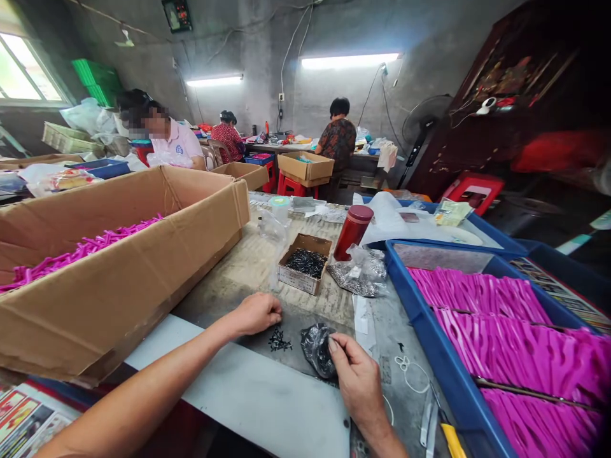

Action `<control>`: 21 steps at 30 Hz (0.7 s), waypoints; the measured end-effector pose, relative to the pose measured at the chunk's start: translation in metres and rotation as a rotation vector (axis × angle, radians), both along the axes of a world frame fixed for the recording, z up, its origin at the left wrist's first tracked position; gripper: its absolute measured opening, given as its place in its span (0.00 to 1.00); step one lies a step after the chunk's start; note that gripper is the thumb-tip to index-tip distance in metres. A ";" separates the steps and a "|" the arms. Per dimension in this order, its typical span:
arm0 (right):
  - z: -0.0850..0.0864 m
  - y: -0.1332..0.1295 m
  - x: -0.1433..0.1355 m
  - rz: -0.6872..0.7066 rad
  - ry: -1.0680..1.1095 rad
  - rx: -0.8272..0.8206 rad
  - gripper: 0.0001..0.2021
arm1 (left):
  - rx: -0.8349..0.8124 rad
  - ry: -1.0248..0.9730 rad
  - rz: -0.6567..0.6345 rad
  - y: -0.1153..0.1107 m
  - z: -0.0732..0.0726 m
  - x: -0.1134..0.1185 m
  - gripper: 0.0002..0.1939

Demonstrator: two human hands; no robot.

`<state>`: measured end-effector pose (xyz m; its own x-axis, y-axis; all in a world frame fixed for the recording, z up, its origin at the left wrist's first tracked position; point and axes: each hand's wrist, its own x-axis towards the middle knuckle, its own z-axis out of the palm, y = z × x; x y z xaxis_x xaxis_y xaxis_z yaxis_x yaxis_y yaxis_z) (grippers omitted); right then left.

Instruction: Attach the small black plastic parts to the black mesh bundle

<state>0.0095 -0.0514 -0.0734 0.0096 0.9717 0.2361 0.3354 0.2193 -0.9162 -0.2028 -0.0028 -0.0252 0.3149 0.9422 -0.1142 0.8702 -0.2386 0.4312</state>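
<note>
My left hand (259, 313) rests over the dark work surface with its fingers curled together. Whatever its fingertips hold, if anything, is hidden. Just beside those fingertips lies a small loose pile of black pieces (279, 340). My right hand (357, 372) pinches the edge of a small clear plastic bag (317, 348) that looks filled with something black. The bag lies on the table between my hands. Beyond them stands a small open cardboard box (298, 280) full of similar tiny black pieces.
At left is a large carton (143, 273) with magenta plastic pieces (81, 251). A blue tray (415, 312) of magenta pieces flanks the right side. A red flask (353, 232), a bag of metallic bits (363, 273) and a yellow-handled tool (451, 439) are nearby. Several people sit further back.
</note>
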 end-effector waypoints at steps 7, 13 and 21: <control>-0.001 0.001 0.002 -0.016 -0.054 0.026 0.13 | -0.067 0.115 0.045 -0.006 -0.005 0.011 0.07; -0.001 0.002 0.006 -0.023 -0.055 0.003 0.13 | -0.058 0.090 0.040 -0.008 -0.010 0.011 0.08; 0.004 0.007 0.010 -0.002 -0.119 -0.013 0.12 | -0.011 -0.229 0.042 -0.009 -0.007 0.012 0.06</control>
<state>0.0191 -0.0448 -0.0694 -0.0161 0.9748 0.2226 0.4426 0.2066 -0.8726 -0.1911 -0.0122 -0.0324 0.2947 0.9540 -0.0549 0.7583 -0.1985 0.6209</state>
